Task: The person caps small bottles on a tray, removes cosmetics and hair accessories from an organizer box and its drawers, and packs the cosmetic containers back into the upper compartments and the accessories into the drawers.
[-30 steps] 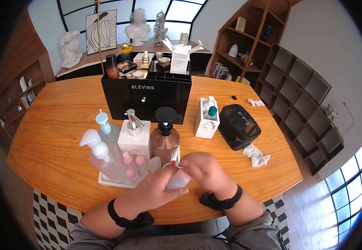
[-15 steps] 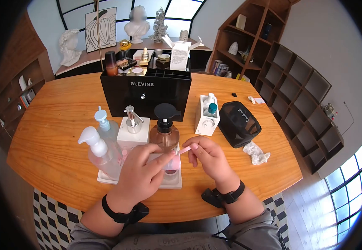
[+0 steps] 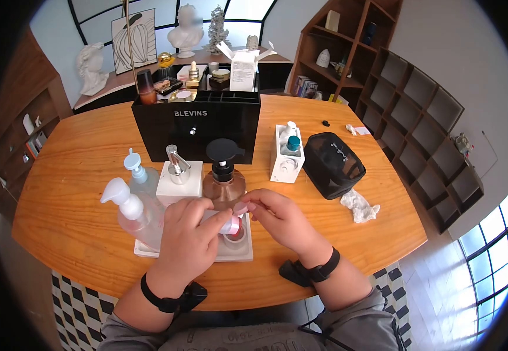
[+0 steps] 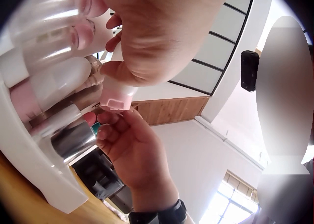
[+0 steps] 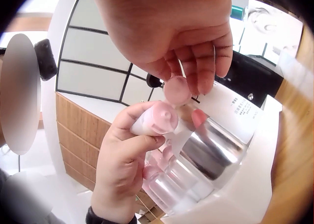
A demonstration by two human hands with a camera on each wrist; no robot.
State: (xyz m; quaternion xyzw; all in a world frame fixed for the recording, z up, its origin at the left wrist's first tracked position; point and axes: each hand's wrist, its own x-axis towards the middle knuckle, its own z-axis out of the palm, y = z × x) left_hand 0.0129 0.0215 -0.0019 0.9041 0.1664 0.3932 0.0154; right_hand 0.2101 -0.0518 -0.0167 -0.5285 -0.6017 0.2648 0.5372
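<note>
My left hand (image 3: pixel 188 237) grips a small translucent bottle (image 5: pixel 159 120), its pink cap tilted toward the right hand and a small nozzle showing on its end. Just beyond that cap, the fingers of my right hand (image 3: pixel 286 225) pinch a small round pink disc (image 5: pixel 176 90). Both hands are over the right part of a white tray (image 3: pixel 243 255). Below the bottle, a small clear round container (image 3: pixel 234 237) sits on the tray. More clear bottles with pink caps, such as this bottle (image 4: pixel 56 81), stand there, partly hidden by the left hand in the head view.
Several pump bottles crowd the tray: a clear one (image 3: pixel 140 225), a white square one (image 3: pixel 179 186) and a brown one (image 3: pixel 225 187). Behind stands a black organizer (image 3: pixel 198 137). To the right are a white holder (image 3: pixel 287 167), a black mesh pouch (image 3: pixel 335 167) and crumpled tissue (image 3: pixel 359 207).
Both hands have moved from the tray's front right to over it. The bottle has turned so its pink cap points right. The right hand has drawn the pink disc slightly left.
</note>
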